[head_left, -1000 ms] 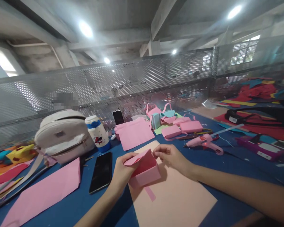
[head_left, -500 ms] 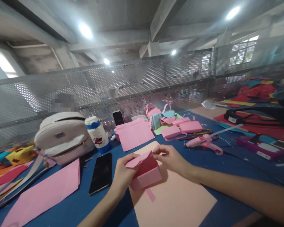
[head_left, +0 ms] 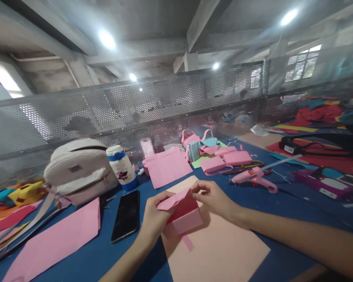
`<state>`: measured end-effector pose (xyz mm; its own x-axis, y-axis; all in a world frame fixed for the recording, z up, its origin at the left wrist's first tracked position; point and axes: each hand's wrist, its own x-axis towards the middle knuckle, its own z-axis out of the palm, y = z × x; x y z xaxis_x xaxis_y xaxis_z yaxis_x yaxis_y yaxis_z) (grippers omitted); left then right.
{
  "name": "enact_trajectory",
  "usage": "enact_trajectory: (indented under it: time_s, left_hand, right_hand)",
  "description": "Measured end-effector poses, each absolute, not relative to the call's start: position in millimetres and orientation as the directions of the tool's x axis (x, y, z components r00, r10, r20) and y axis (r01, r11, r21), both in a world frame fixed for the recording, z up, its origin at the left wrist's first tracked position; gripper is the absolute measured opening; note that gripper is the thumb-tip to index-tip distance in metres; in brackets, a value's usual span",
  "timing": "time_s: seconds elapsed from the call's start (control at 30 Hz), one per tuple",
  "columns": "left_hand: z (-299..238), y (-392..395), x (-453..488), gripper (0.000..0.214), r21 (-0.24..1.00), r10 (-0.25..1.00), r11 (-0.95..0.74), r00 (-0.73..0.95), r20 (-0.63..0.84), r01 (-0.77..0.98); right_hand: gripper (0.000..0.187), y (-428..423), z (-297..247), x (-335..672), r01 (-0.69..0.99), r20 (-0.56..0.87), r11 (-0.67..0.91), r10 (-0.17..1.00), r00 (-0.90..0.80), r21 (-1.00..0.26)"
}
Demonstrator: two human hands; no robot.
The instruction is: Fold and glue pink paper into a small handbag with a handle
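Between my two hands is a small pink paper box [head_left: 184, 224] with its flap raised and its inside showing. My left hand [head_left: 157, 213] grips the left side, thumb on the raised flap. With fingers pinched, my right hand [head_left: 213, 197] holds the flap's right corner; the fingertips are partly hidden. Under the box lies a peach paper sheet [head_left: 223, 250], and a narrow pink strip [head_left: 188, 243] rests on it just below the box.
Left of my hands lie a black phone [head_left: 125, 216] and a folded pink sheet [head_left: 59, 239]. Behind stand a bottle [head_left: 122, 168], a backpack [head_left: 79, 172] and several small paper bags [head_left: 213, 164]. A pink glue gun [head_left: 255, 178] with its light on lies to the right.
My hands and the box keep nearly the same place and grip. The small screen standing at the back has gone from dark to bright.
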<state>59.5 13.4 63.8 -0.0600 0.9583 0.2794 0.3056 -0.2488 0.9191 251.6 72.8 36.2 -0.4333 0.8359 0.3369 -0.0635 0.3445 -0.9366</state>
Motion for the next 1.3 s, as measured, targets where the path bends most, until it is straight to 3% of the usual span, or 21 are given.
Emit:
enact_trajectory:
  time_s: [0.57, 0.87, 1.2, 1.3]
  left_hand:
    - [65, 12, 60, 0.019, 0.9, 0.953, -0.274, -0.031, 0.302, 0.339]
    - [70, 9, 63, 0.011, 0.897, 0.948, -0.288, -0.033, 0.317, 0.335]
    - [64, 19, 56, 0.014, 0.98, 0.971, -0.115, -0.19, 0.146, 0.164]
    - [61, 19, 54, 0.018, 0.994, 0.977, -0.05, -0.2, 0.069, 0.098]
  right_hand:
    - [0.005, 71, 36, 249, -0.078, 0.32, 0.318, 0.848, -0.423, -0.945]
    - [0.001, 68, 39, 249, -0.069, 0.293, 0.29, 0.871, -0.394, -0.955]
    - [0.026, 73, 42, 255, -0.083, 0.251, 0.238, 0.866, -0.432, -0.968]
    - [0.028, 74, 41, 260, -0.005, 0.324, 0.356, 0.845, -0.426, -0.935]
